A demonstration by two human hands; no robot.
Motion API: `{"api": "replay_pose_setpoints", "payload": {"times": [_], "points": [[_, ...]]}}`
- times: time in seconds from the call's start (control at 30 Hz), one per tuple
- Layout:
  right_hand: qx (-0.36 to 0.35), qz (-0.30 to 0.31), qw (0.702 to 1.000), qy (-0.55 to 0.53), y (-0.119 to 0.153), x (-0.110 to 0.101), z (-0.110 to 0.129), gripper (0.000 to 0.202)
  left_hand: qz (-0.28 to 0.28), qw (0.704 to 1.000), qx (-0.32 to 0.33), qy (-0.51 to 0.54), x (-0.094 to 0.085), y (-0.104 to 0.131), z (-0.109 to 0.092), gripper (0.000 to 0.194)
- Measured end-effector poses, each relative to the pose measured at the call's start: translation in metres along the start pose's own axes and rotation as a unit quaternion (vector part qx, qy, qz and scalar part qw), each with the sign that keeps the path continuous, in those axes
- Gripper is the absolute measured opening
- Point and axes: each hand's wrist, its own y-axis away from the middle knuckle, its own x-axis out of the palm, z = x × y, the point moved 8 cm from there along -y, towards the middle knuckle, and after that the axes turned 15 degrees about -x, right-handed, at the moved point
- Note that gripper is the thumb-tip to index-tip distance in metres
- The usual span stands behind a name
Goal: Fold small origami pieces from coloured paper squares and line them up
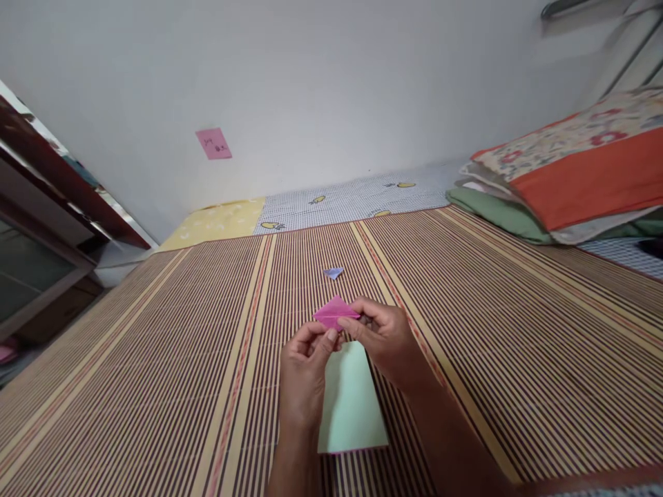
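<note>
Hands [386, 335] pinch pink paper [336, 307], well short of mat's far edge [311, 230].

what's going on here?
A person's left hand and right hand are pinching a piece of pink folded paper between them, just above a striped mat. Pale green paper lies on the mat beneath and nearer than the pink piece, with a sliver of pink along its near edge. Beyond the hands, a small bluish folded piece lies on the mat, touched by neither.
</note>
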Motion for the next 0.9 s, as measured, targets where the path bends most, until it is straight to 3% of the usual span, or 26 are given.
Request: {"api": "replay_pose_setpoints", "payload": {"times": [0.1,0.23,0.4,0.63,0.73,0.9], "points": [[-0.071,0.022,0.993,0.090,-0.003,-0.002,0.015,0.013,-0.025,0.998,0.029,-0.043,-0.006,0.006,-0.014,0.030],[-0.125,0.071,0.980,0.137,-0.003,0.005,0.023,0.013,-0.005,0.999,0.038,-0.008,-0.008,0.009,-0.020,0.019],[-0.095,0.047,0.988,0.112,-0.001,0.004,0.018,0.013,-0.018,0.998,0.040,0.036,-0.012,0.005,-0.014,0.016],[0.005,-0.003,0.997,-0.078,0.002,0.004,0.010,0.012,-0.006,0.993,0.112,-0.020,-0.009,0.012,-0.026,0.007],[-0.006,0.000,0.992,-0.126,0.002,0.005,0.013,0.009,-0.024,0.987,0.138,-0.075,-0.008,0.020,-0.035,0.007],[-0.046,0.006,0.995,-0.083,0.000,0.002,0.021,0.005,-0.034,0.979,0.156,-0.128,-0.006,0.026,-0.042,0.006]]}}
